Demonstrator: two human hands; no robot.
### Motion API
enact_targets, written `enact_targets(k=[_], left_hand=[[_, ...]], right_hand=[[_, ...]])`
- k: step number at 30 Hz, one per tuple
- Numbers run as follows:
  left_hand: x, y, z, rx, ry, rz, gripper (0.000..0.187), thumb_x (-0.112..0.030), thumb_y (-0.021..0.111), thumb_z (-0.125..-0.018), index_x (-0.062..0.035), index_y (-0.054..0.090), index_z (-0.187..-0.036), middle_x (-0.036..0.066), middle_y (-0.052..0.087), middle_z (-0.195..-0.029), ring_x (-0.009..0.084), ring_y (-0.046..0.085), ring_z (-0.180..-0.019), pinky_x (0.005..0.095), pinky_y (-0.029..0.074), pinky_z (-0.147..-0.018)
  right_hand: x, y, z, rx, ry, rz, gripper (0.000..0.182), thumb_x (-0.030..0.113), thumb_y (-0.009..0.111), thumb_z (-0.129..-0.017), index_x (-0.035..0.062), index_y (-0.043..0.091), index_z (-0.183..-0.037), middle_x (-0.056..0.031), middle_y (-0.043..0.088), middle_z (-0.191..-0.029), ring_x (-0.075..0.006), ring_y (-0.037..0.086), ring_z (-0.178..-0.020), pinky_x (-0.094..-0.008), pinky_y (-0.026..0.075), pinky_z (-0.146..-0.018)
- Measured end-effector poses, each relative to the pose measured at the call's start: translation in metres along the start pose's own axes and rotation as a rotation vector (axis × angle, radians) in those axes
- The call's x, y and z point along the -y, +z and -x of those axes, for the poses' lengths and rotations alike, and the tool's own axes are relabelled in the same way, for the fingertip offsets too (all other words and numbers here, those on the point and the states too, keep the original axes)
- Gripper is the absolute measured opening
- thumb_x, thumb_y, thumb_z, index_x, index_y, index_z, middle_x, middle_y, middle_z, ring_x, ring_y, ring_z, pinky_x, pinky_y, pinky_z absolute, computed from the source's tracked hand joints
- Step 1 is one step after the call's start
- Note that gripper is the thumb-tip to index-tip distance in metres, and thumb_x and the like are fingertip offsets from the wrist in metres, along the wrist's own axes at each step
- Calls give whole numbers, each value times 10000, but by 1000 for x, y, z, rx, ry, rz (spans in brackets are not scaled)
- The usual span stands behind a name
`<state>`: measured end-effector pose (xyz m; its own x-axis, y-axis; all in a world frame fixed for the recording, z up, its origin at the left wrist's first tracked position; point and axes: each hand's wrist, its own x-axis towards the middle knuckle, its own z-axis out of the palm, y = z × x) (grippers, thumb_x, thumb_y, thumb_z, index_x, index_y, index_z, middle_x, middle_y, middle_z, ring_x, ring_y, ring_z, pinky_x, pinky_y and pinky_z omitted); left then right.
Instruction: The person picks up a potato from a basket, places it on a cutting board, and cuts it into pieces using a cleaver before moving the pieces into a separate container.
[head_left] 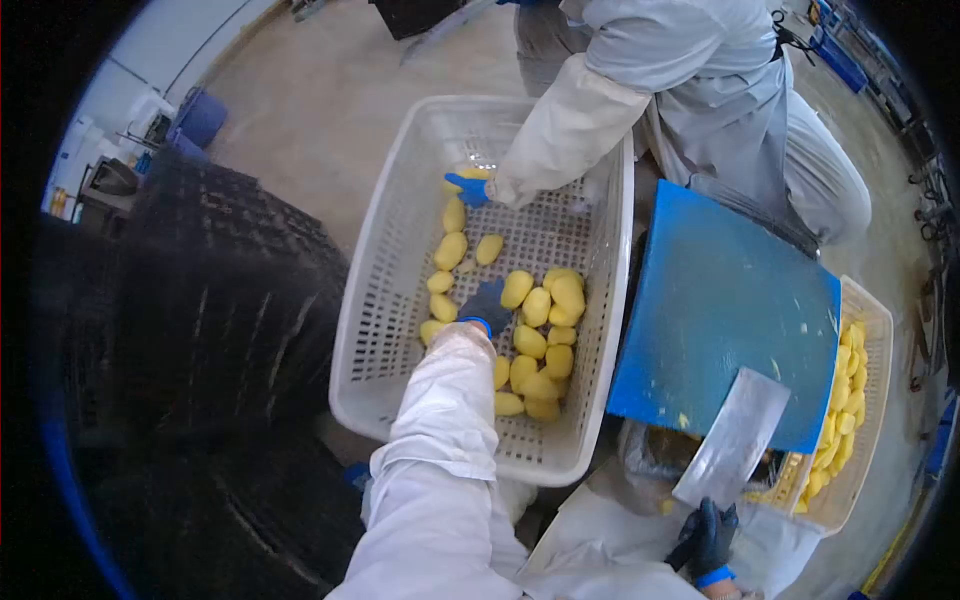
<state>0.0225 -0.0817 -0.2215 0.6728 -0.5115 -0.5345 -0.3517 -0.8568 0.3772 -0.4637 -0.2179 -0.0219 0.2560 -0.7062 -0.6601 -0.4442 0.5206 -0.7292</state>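
Observation:
My left hand, in a dark glove with a blue cuff, reaches into a large white perforated basket. Its fingers look spread and touch or nearly touch the left side of a cluster of peeled yellow potatoes. More potatoes lie in a loose line along the basket's left side. At the lower right, my right hand, also dark-gloved, is closed around the handle end of a wide-bladed cleaver. The blade overlaps the near edge of a blue cutting board.
Across the basket a co-worker in white reaches in, a blue-gloved hand at a potato. A smaller crate of yellow pieces stands right of the board. Large dark stacked shapes fill the left. A blue bin stands behind.

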Motion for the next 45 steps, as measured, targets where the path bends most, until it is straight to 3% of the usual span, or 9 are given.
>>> enact_targets(k=[7,9,13,15,25,27,36,38,45], left_hand=[[-9,62,-68,-241,107,-277,649,-151,574,-727,-285,330,-1314,149,301,-1364,361,437,-1140,482,406,-890],[-4,63,-63,-227,70,-235,567,-151,570,-745,-212,369,-1272,147,388,-1299,384,463,-1081,509,428,-829],[11,12,-32,-247,81,805,461,-180,549,-779,-71,438,-1213,147,548,-1112,308,537,-1006,433,481,-789],[2,-42,-1,514,-95,1828,425,-261,547,-819,-43,478,-1177,138,557,-1109,258,553,-997,384,478,-818],[-204,-75,139,535,583,1265,394,-232,524,-882,-53,428,-1220,116,512,-1131,232,533,-1012,339,464,-836],[-241,-37,160,12,802,752,463,-299,573,-853,-57,425,-1219,141,519,-1115,257,517,-1027,359,439,-857],[-253,6,185,-347,530,467,484,-413,564,-814,-52,516,-1133,243,550,-1063,384,530,-975,428,424,-822],[-239,22,165,-323,492,567,466,-389,546,-823,-36,512,-1126,235,585,-977,374,566,-904,416,447,-772],[-236,25,161,-309,469,663,369,-313,528,-853,-28,531,-1087,169,599,-799,250,582,-652,353,469,-581]], right_hand=[[2,-4,-8,8,111,191,237,267,510,-878,39,534,-816,-40,493,-560,-145,459,-460,-277,374,-433],[3,9,-4,-151,127,13,251,199,532,-858,46,434,-1031,-43,478,-534,-149,467,-394,-275,388,-346],[-8,-3,-4,-51,-20,190,243,254,522,-872,47,546,-749,-43,489,-531,-144,444,-434,-282,370,-426],[11,12,0,-86,28,-45,254,206,535,-857,45,433,-1026,-40,478,-537,-145,467,-398,-273,391,-348],[23,-1,19,93,-110,-21,196,122,523,-842,-7,471,-979,-58,502,-574,-141,477,-420,-275,412,-388],[18,-7,19,147,-178,-62,187,107,534,-843,5,469,-985,-54,505,-588,-132,493,-450,-266,422,-390],[36,-9,48,211,-298,-117,147,103,533,-851,45,500,-982,-29,514,-640,-97,493,-485,-254,425,-407],[36,-2,36,137,-521,368,214,218,552,-833,37,514,-941,-159,581,-673,-313,584,-602,-394,464,-542],[71,31,33,2,-798,720,296,317,519,-819,37,519,-914,-226,596,-782,-409,569,-749,-490,445,-653]])
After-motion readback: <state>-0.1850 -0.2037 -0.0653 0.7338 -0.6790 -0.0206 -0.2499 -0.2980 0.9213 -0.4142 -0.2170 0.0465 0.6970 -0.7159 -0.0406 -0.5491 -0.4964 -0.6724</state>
